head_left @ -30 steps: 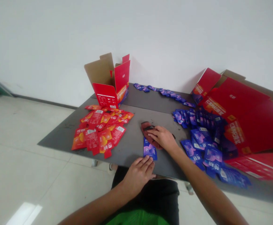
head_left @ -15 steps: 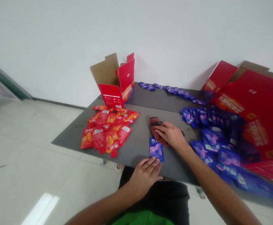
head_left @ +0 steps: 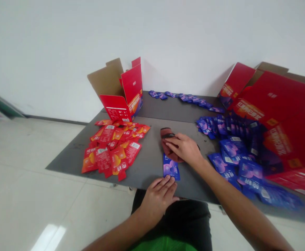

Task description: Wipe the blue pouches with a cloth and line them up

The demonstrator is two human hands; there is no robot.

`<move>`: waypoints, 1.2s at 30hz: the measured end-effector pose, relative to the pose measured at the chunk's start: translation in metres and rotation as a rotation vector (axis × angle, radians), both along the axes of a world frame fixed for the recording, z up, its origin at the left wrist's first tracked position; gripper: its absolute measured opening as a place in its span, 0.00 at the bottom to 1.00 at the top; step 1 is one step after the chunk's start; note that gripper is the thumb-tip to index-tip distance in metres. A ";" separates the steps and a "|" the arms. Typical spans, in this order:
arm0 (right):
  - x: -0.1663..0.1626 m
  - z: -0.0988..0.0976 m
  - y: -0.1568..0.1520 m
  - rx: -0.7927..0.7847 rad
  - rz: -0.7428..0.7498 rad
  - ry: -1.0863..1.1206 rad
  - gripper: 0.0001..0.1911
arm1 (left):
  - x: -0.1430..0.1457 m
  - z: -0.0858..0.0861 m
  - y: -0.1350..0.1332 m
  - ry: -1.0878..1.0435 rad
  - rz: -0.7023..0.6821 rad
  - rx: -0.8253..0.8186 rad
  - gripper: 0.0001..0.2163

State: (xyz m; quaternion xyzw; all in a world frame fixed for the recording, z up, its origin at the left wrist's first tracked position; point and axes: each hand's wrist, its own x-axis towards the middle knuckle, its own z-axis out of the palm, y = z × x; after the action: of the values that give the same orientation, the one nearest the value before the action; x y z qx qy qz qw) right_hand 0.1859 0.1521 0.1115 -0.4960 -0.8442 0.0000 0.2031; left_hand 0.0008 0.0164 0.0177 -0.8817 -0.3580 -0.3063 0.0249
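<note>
A blue-purple sachet [head_left: 171, 168] lies on the grey table near its front edge. My left hand [head_left: 161, 191] rests flat at the sachet's near end, fingers stretched out and touching it. My right hand [head_left: 187, 148] is closed on a reddish-brown cloth [head_left: 165, 133] with a black band. That cloth lies over the far end of the sachet and hides part of its lettering; what is under the palm cannot be seen.
Left of my hands is a pile of red-orange sachets [head_left: 113, 146] before an open red carton [head_left: 116, 108]. Many blue sachets [head_left: 233, 150] lie at the right, by a large red carton [head_left: 273, 104]. A row of blue sachets [head_left: 191, 99] runs along the table's back [head_left: 155, 108].
The cloth in my right hand has slid a little over the sachet and covers more of its far end. My left hand stays on the near end. The whole view has shifted slightly.
</note>
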 end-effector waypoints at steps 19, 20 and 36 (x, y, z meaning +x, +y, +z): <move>-0.010 -0.012 -0.049 -0.133 0.246 -0.045 0.11 | 0.006 -0.002 0.000 -0.150 0.021 -0.042 0.14; -0.010 -0.017 -0.042 -0.156 0.240 -0.054 0.11 | 0.006 -0.002 0.000 -0.154 0.024 -0.026 0.15; -0.009 -0.019 -0.011 -0.151 0.111 -0.082 0.12 | 0.011 -0.007 0.004 -0.225 0.025 0.106 0.21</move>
State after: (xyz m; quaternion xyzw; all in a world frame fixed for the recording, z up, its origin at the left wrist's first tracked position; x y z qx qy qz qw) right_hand 0.1765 0.1412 0.0924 -0.4620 -0.8756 0.0545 0.1301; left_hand 0.0116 0.0207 0.0109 -0.8347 -0.3530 -0.4212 0.0350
